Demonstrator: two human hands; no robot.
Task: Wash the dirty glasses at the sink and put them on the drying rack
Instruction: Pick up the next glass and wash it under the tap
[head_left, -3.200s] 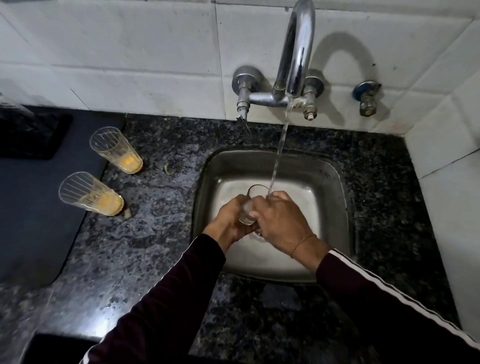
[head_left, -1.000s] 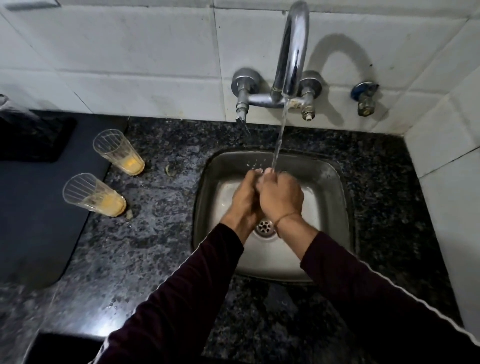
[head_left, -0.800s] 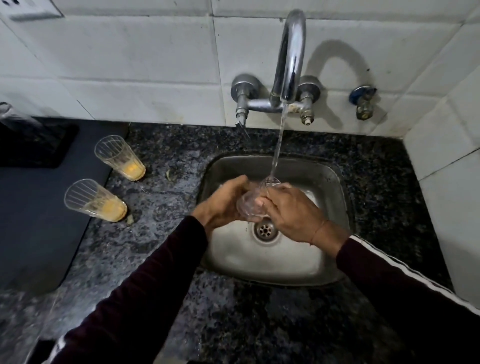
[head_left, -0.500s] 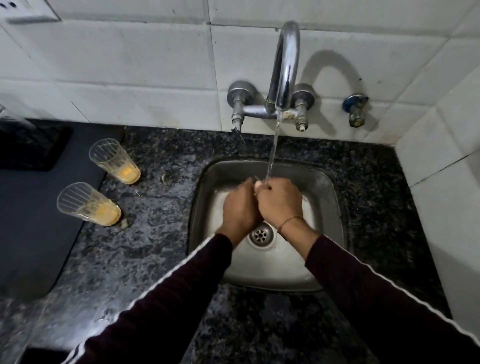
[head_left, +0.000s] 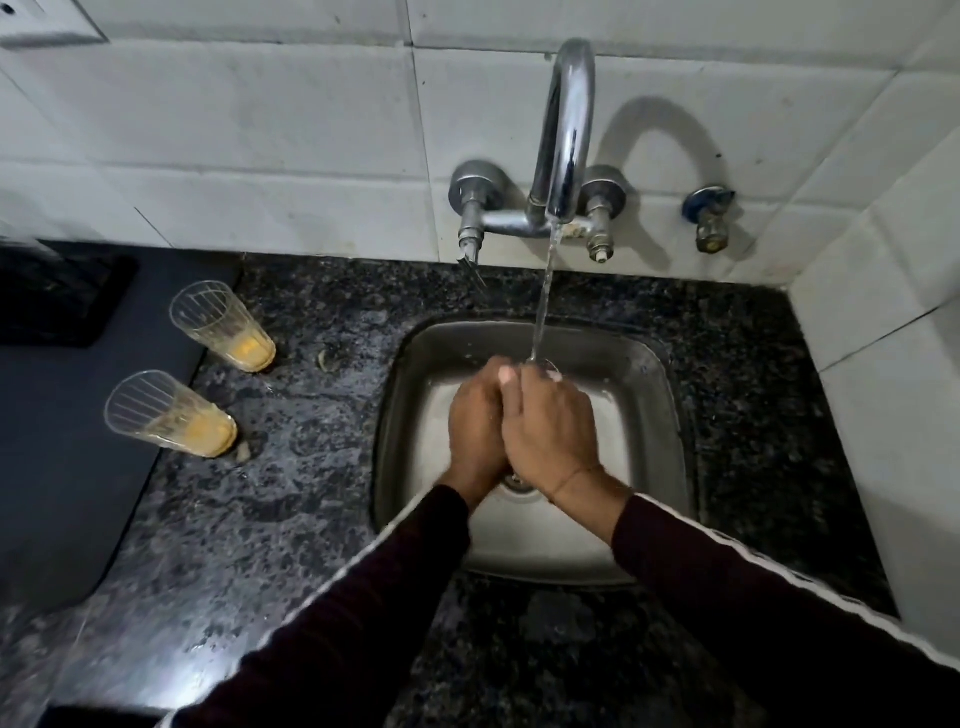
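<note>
Glasses are waiting dirty on the dark granite counter, which is surrounding the steel sink. Water is running from the tall tap down onto the hands over the basin. Both hands are pressing together side by side, left hand and right hand curling round a glass of which only a sliver of rim is showing under the stream. Two ribbed glasses, the far glass and the near glass, are standing left of the sink, each holding yellow residue.
</note>
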